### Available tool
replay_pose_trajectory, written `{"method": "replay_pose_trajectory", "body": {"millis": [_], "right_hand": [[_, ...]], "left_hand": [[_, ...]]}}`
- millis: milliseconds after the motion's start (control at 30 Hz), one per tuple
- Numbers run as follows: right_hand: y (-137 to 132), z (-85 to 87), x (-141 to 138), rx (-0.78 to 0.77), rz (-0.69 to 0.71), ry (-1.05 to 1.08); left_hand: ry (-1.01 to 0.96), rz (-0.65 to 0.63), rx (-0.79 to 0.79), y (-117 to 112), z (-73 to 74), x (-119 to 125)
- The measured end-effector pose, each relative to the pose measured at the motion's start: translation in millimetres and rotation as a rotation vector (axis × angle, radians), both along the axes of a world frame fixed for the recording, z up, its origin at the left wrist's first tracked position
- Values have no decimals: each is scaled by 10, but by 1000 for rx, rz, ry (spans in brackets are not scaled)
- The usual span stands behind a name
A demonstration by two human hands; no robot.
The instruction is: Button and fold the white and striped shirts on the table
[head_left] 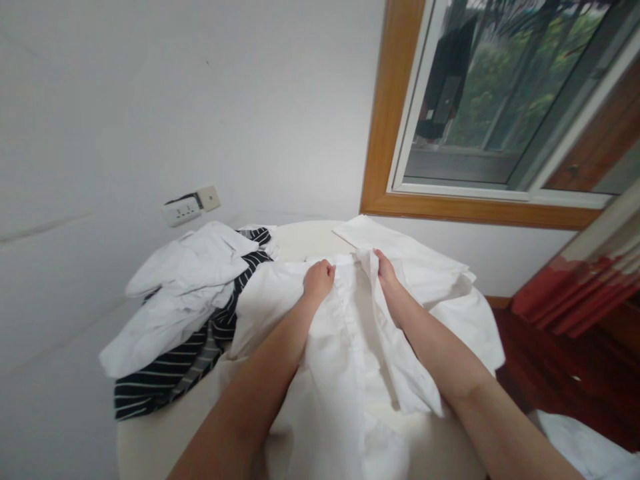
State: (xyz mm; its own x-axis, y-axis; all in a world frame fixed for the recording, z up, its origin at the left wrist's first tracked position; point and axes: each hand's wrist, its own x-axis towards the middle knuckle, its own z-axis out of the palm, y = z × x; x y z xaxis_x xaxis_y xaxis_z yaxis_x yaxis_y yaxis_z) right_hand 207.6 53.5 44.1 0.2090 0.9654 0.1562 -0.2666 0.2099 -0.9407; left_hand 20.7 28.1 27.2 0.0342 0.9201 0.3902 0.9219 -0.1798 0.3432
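Head view shows a white cloth shirt (327,373) on a cream, round-edged table (310,232), its long axis pointing away from the person. At its far edge the left hand (319,280) curls its fingers tightly on the cloth, and the right hand (386,270), equally near, pinches a raised flap (391,340). Beyond lies a strip of table before the smooth white wall (290,120), while a rumpled pile of white and black-striped clothes (195,263) limits room leftward.
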Motion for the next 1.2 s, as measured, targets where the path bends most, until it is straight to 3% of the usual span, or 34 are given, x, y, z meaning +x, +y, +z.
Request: {"method": "replay_pose_trajectory", "body": {"millis": [100, 267, 333, 633, 833, 967, 1200], "right_hand": [[-45, -62, -178, 16, -20, -35], [-163, -205, -468, 259, 67, -659], [-185, -243, -488, 275, 106, -772], [-198, -229, -483, 320, 124, -622], [-135, -323, -497, 29, 140, -468], [-120, -332, -477, -3, 189, -520], [-201, -252, -484, 91, 77, -775]], "left_hand": [[-3, -1, 1, 1, -5, 4], [-23, -24, 36, 0, 0, -2], [-38, -35, 35, -1, 7, -8], [-128, -77, 23, -21, 32, -10], [-321, -77, -64, -7, 41, -39], [-346, -92, -83, 13, 28, -64], [-251, -77, -105, 29, 31, -60]]}}
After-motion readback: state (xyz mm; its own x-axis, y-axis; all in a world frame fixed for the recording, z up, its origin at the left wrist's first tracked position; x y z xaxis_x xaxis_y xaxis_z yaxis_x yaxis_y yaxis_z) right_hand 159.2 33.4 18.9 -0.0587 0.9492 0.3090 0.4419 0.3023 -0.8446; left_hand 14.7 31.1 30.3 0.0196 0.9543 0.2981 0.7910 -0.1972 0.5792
